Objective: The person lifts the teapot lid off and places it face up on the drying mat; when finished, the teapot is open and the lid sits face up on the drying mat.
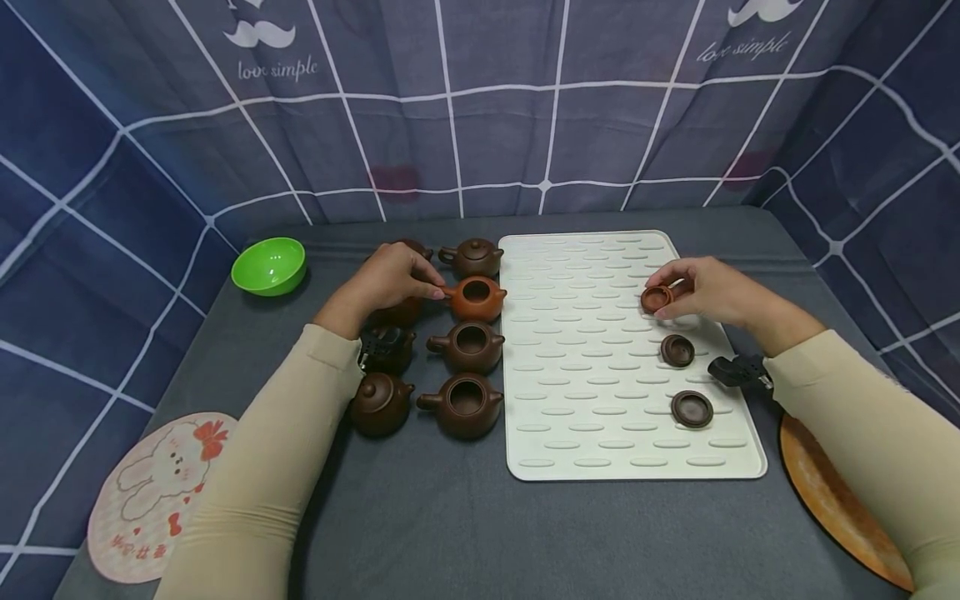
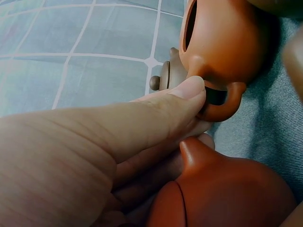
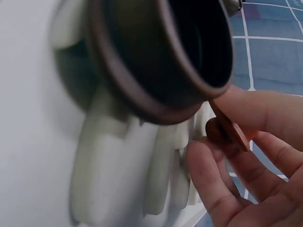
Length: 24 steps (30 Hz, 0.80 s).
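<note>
An orange clay teapot (image 1: 477, 298) stands without its lid, its round mouth facing up. Its handle (image 2: 227, 105) is pinched between the thumb and fingers of my left hand (image 1: 399, 275). Over the white mat (image 1: 570, 358), my right hand (image 1: 705, 293) holds a small orange teapot lid (image 1: 656, 299) by its edge, underside up. Two dark brown lids, one nearer (image 1: 678, 351) and one lower (image 1: 692, 409), lie upturned on the mat below that hand. In the right wrist view a dark lid (image 3: 142, 61) looms large in front.
Two lidless brown teapots (image 1: 465, 406) stand in the orange one's column, with a lidded teapot (image 1: 476, 257) behind. More lidded teapots (image 1: 381, 405) line the left. A green bowl (image 1: 270, 267), a pink rabbit mat (image 1: 161, 500) and a round brown board (image 1: 840, 500) lie around.
</note>
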Available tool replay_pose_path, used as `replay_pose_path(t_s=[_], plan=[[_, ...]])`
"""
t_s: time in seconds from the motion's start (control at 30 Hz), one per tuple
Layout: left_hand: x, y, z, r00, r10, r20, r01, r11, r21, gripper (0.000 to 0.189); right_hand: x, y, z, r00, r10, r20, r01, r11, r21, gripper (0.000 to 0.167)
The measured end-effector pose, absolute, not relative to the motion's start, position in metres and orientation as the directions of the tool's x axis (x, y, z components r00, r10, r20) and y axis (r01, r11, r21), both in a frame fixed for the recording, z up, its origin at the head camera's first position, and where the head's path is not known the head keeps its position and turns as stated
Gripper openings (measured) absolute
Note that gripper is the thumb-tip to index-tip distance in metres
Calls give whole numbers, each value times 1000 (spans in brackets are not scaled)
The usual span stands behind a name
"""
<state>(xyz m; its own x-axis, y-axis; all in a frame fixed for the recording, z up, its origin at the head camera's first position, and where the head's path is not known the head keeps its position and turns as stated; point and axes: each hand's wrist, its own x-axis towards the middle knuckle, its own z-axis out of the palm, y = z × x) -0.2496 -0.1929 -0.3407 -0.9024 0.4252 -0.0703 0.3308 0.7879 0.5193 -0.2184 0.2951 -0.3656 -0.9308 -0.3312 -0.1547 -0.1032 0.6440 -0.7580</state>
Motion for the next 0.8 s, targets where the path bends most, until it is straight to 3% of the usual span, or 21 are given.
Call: replay_pose_path(t_s=[0.37,0.8], plan=[[-250,-192,-339,-903,422,-79,325,792,516,14,-222,299,-372,-913,-364,-183,-130,686,-716,46],[-249,-192,-339,-902,423,-79,325,791,518,14,-217,300,-363,-914,-362,-181,-134,692,-709,60]])
